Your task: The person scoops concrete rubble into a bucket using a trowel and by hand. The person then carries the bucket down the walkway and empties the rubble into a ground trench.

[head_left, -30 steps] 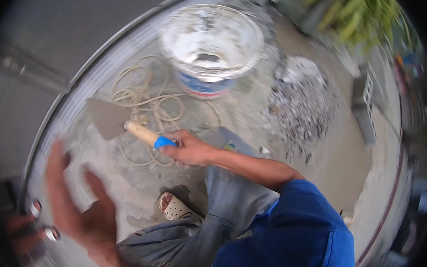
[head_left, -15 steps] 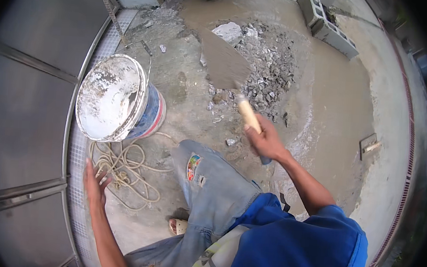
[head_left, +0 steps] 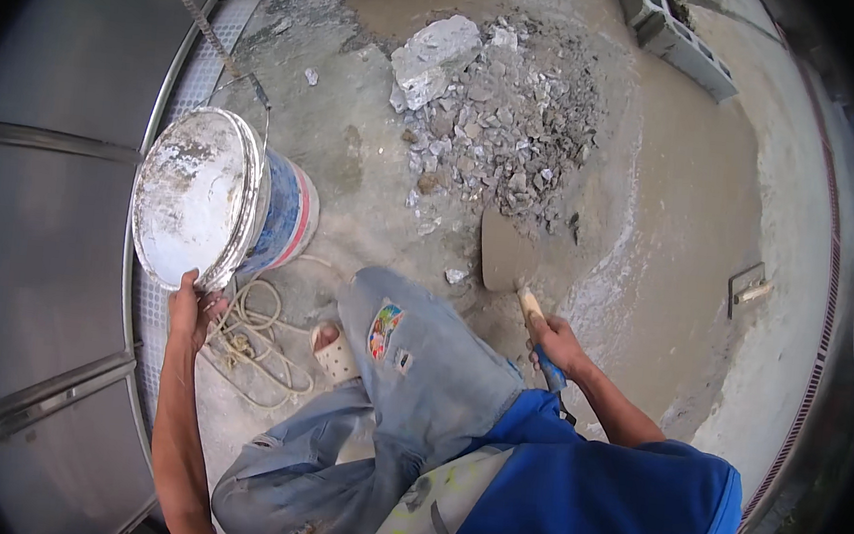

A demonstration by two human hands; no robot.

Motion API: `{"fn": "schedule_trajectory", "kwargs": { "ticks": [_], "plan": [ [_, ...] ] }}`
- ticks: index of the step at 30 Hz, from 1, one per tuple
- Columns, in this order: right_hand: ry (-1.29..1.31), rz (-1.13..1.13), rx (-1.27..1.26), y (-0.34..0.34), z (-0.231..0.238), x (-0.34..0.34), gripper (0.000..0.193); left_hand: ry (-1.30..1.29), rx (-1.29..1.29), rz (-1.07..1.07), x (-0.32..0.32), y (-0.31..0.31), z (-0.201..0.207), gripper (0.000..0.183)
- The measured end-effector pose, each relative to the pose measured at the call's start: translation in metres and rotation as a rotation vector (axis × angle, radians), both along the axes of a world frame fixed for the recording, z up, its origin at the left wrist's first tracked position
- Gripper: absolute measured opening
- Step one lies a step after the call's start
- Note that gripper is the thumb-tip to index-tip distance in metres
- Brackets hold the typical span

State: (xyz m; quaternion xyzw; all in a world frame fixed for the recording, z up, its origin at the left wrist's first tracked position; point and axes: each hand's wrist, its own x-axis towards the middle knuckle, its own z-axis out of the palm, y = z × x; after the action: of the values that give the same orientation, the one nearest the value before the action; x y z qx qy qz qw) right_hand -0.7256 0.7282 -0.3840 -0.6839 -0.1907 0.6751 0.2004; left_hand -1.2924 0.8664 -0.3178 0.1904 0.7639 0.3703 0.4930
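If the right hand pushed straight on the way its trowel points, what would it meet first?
The right hand holds a trowel whose blade points up-left toward the rubble pile. The pile's near edge would likely be met first; the blade looks almost at it, though depth is unclear.

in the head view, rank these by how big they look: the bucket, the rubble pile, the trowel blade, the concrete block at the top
1. Rubble pile, the widest spread.
2. Bucket, tipped by the left hand; close to the rubble pile, and nearer the camera, so unsure.
3. Concrete block, far off and bent by the lens.
4. Trowel blade, held in the right hand.
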Motion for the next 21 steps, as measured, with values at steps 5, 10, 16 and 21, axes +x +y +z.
{"fn": "schedule_trajectory", "kwargs": {
  "ticks": [5, 10, 16, 21],
  "plan": [
    [0.086, -0.043, -0.069, -0.046, 0.003, 0.018, 0.034, -0.141, 0.189, 0.198, -0.027, 0.0, -0.017, 0.04],
    [-0.047, -0.102, 0.118, -0.073, -0.02, 0.029, 0.022, -0.043, 0.442, 0.142, -0.027, 0.05, 0.034, 0.021],
    [-0.118, -0.387, 0.053, -0.024, -0.074, 0.004, 0.027, 0.824, 0.663, -0.276, 0.074, 0.107, 0.063, 0.053],
    [-0.038, -0.416, 0.28, 0.085, -0.123, -0.029, 0.041, 1.039, 0.593, -0.394, 0.18, 0.134, 0.043, 0.07]
  ]
}}
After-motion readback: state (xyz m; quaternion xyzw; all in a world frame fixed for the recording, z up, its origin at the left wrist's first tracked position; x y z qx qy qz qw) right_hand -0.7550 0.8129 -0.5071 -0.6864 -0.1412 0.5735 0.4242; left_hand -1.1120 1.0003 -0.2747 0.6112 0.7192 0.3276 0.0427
